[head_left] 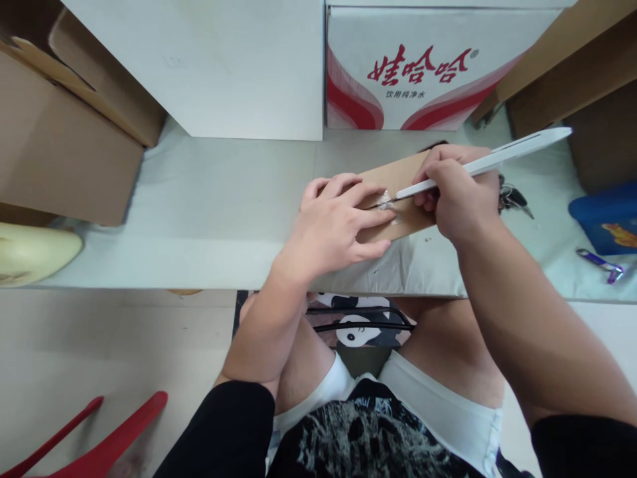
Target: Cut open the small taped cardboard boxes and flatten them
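From here, the left hand [331,226] lies spread on the cardboard piece [398,174], the right hand [462,189] grips a white-handled tool [522,147] — better to angle its tip [392,200] clear of those fingers [374,218]

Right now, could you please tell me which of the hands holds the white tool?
The right hand grips the white tool; the left hand rests on the cardboard piece.

Left hand [328,222]: spread across brown cardboard [401,174].
Right hand [460,189]: grips slim white tool [527,145], tip at the cardboard.
White carton [423,109]: red lettering, beyond the hands.
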